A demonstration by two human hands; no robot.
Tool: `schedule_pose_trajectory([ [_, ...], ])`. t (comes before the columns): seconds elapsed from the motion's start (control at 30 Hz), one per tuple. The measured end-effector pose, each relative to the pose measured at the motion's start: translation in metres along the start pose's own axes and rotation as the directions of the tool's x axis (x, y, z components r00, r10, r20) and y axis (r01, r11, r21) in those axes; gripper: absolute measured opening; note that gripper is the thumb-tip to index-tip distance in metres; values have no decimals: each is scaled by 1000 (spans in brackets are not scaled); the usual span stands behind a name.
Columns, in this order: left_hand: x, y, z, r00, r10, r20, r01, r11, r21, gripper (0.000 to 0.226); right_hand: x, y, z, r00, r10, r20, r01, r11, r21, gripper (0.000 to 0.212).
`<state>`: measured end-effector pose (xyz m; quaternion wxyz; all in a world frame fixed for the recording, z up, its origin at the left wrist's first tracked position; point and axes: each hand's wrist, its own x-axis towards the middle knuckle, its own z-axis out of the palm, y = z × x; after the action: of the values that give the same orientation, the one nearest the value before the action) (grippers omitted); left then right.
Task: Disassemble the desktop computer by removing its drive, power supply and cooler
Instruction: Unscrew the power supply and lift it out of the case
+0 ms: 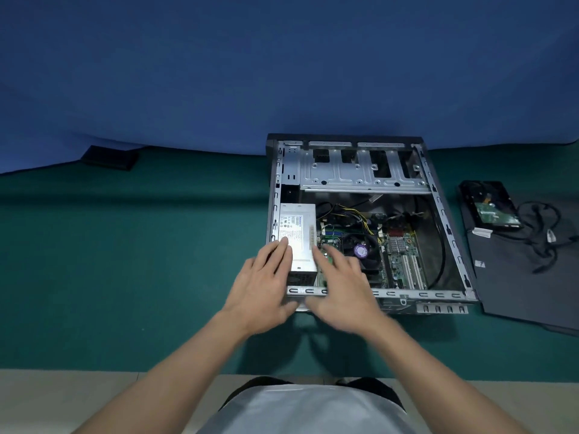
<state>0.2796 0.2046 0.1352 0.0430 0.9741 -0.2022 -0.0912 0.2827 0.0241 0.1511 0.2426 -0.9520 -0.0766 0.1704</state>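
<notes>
Your main risk is the wiring. The power supply [297, 233] sits in the near left corner of the case [423, 295], and its yellow and black cables [354, 214] run across to the motherboard [404, 252]. If you lift the box with any plug seated, you are likely to strain a connector or drag the board. Whether every plug is free cannot be told from here. Any screw left at the rear wall would make the box jam, and a hard pull could then let it slip against the sharp metal rim. The cooler [360, 250] stands just beside the supply, so a swinging corner could knock its fan.

Your left hand [263, 283] reaches over the case's near rim, its fingers straight and together along the left side of the supply's top, gripping nothing. Your right hand [341, 286] is blurred. Its fingers look stretched out over the gap between supply and cooler, holding nothing that shows, and whether they touch anything I cannot tell.

The drive [492, 208] lies outside the case on the black side panel [517, 277], to the right on the counter [125, 245].
</notes>
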Motion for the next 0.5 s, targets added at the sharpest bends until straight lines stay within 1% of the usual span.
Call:
schedule_pose_trajectory([
  [0.03,0,-6,-4,998,25,54,-23,999,-49,101,6,1,-16,998,13,54,-23,984,178,92],
  [0.07,1,-10,-8,997,35,72,-26,992,-124,99,14,2,-29,998,2,61,-20,958,287,90],
  [0.1,3,-12,-11,998,21,53,-8,973,-230,92,23,1,-40,999,-25,38,12,955,297,91],
  [0.13,6,-13,-14,1000,-23,12,25,938,-347,79,32,-2,-49,997,-68,27,59,964,258,95],
  [0.17,11,-13,-16,994,-108,-24,86,891,-446,65,42,-6,-55,993,-114,42,104,974,203,103],
  [0.2,17,-12,-16,975,-217,-37,166,834,-527,57,51,-10,-58,986,-143,91,129,981,148,112],
  [0.23,23,-9,-16,943,-334,2,268,754,-600,61,60,-14,-59,976,-156,154,143,986,88,121],
  [0.27,31,-6,-16,894,-439,93,374,616,-693,70,68,-16,-58,962,-162,218,162,987,19,130],
  [0.3,38,-3,-16,831,-513,214,459,417,-784,74,76,-18,-55,948,-169,269,190,980,-52,137],
  [0.33,44,0,-15,769,-555,317,496,204,-844,70,83,-20,-53,935,-178,308,221,969,-112,142],
  [0.37,48,2,-13,717,-574,397,503,32,-864,60,90,-22,-49,922,-189,338,254,954,-158,145],
  [0.4,50,3,-13,681,-588,436,506,-52,-861,50,96,-24,-45,911,-198,361,281,940,-193,147],
  [0.43,52,4,-12,662,-598,452,512,-81,-855,45,100,-25,-41,903,-204,379,303,926,-224,148],
  [0.5,54,4,-12,636,-604,481,519,-126,-845,50,108,-27,-36,889,-209,407,334,904,-266,149],
])
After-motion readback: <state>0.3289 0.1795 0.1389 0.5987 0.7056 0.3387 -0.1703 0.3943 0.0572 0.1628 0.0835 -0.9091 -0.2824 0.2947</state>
